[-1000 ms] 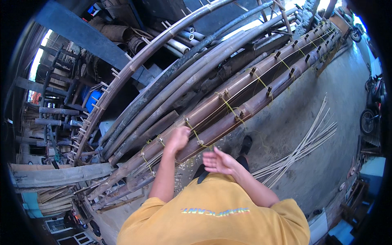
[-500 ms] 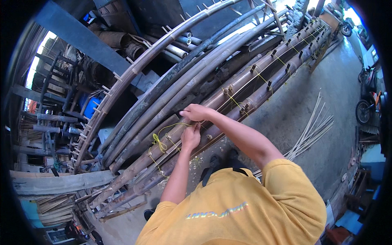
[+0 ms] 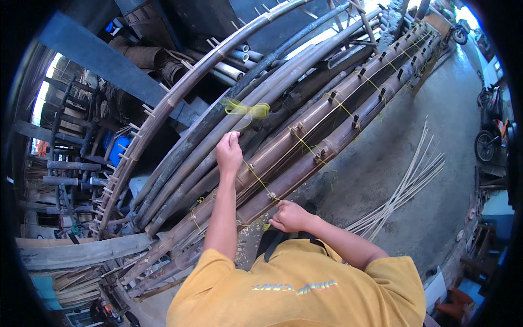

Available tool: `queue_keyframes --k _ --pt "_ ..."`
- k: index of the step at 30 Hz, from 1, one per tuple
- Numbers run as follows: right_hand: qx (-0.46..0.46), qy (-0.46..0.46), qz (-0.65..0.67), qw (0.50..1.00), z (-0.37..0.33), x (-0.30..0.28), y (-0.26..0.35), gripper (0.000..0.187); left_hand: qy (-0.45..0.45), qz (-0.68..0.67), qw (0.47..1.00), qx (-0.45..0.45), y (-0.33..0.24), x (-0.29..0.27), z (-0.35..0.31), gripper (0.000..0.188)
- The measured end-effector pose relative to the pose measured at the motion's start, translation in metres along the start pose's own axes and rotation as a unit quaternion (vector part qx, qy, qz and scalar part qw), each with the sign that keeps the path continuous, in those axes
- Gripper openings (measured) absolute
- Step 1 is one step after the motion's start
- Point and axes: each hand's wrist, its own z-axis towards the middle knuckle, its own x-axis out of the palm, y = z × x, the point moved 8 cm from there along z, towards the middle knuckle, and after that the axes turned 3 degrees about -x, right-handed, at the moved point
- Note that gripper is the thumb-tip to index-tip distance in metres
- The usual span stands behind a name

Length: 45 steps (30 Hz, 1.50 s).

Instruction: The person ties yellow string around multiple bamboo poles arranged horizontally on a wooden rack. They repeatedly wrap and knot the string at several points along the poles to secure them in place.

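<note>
My left hand (image 3: pixel 229 155) is raised over the far pole of a pair of long bamboo poles, its fingers pinching a yellow cord. Above those fingertips swings a looped hank of the cord (image 3: pixel 248 109), blurred by motion. From the left hand the cord runs down past pegs on the far bamboo pole (image 3: pixel 315 115) and the near bamboo pole (image 3: pixel 339 140). At the near pole's close side, my right hand (image 3: pixel 292 217) is closed on the cord, with a bit of yellow showing below its fingers. Short pegs line both poles, and several cord ties span the gap.
Beyond the pair lie several long dark poles (image 3: pixel 256 106) and a curved bamboo pole with pegs (image 3: pixel 173 97). Thin split strips (image 3: pixel 400 188) are spread on the concrete floor at right. Motorcycles (image 3: pixel 485 143) stand at the far right, and a blue container (image 3: pixel 119 150) is at left.
My hands have parted: the left rose up and left, the right came down toward my body. The cord hank was lifted off the poles into the air.
</note>
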Motion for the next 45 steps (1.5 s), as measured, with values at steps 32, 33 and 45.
queue_keyframes --k 32,33,45 --pt "0.077 0.014 0.336 0.939 0.191 0.028 0.102 0.047 0.155 0.168 0.971 -0.069 0.121 -0.117 -0.187 0.032" --pt "-0.009 0.042 0.318 0.947 0.157 0.011 0.137 0.047 0.155 0.152 0.972 -0.088 0.118 -0.12 -0.188 0.032" --pt "0.351 -0.089 0.458 0.812 -0.026 0.104 0.001 0.031 -0.005 0.017 1.0 -0.007 0.067 -0.134 -0.044 0.033"
